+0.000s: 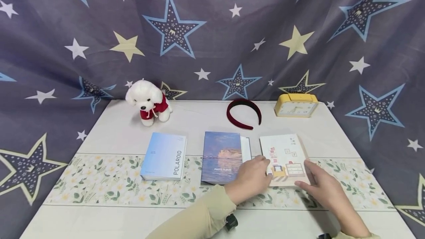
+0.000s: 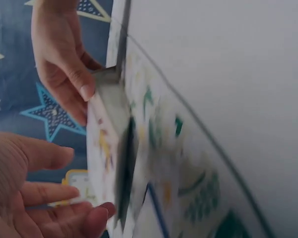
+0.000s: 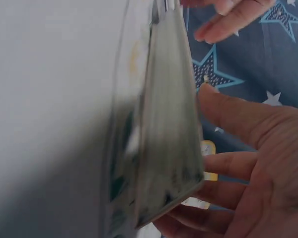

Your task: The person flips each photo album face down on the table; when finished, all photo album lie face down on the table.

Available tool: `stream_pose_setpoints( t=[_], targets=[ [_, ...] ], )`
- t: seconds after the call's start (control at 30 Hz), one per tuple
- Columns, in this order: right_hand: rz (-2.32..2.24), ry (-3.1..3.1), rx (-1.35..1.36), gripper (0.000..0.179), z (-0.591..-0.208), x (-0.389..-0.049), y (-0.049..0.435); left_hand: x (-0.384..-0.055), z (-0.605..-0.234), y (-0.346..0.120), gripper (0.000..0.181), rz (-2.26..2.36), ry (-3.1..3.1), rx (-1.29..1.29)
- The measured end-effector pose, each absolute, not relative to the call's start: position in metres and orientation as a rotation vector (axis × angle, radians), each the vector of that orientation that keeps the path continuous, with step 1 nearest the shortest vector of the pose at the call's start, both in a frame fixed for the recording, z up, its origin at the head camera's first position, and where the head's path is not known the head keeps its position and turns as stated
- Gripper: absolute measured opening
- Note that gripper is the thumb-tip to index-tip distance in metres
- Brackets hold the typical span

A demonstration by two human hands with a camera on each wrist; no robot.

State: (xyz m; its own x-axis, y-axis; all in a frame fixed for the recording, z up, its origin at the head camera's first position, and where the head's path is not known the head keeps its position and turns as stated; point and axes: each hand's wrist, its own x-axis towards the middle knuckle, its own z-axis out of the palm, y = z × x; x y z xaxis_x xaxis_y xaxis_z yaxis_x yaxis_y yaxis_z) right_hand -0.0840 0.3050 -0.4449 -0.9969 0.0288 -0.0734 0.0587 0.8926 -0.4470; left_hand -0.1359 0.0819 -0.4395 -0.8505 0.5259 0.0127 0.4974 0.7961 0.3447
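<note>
A white album (image 1: pixel 282 158) with a drawn room on its cover lies at the right of the table, its page edges (image 3: pixel 171 109) facing the right wrist camera. My right hand (image 1: pixel 323 187) holds it by the lower right corner, thumb on the cover and fingers along the side. At its left edge is my left hand (image 1: pixel 252 176), fingers loosely spread with fingertips right at the edge in the left wrist view. Just left lies a blue photo album (image 1: pixel 220 158) with a painted cliff, partly behind my left hand; a white piece (image 1: pixel 245 148) shows beyond its right side.
A light blue Polaroid album (image 1: pixel 163 156) lies further left. Along the back stand a white plush dog (image 1: pixel 146 99) in red, a dark red headband (image 1: pixel 231 115) and a yellow clock (image 1: pixel 296 105). A floral strip (image 1: pixel 99 180) crosses the white table; starry cloth (image 1: pixel 206 40) hangs behind.
</note>
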Motion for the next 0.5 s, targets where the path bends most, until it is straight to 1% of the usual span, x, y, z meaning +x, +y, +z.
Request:
stream_pose_setpoints(
  t=[0.13,0.23,0.37,0.5],
  targets=[
    [-0.623,3.043,0.023,0.077,-0.438,-0.085,0.294,-0.136,-0.432,0.065,0.044,0.586,2.928,0.922],
    [-0.651,3.07,-0.041,0.07,-0.434,-0.086,0.283,-0.136,-0.429,0.051,0.046,0.597,2.954,0.947],
    [-0.759,3.085,-0.168,0.062,-0.43,-0.091,0.267,-0.135,-0.43,0.034,0.053,0.584,2.963,0.916],
    [-0.871,3.06,-0.287,0.06,-0.43,-0.098,0.251,-0.133,-0.431,0.017,0.065,0.589,2.96,0.843]
  ],
)
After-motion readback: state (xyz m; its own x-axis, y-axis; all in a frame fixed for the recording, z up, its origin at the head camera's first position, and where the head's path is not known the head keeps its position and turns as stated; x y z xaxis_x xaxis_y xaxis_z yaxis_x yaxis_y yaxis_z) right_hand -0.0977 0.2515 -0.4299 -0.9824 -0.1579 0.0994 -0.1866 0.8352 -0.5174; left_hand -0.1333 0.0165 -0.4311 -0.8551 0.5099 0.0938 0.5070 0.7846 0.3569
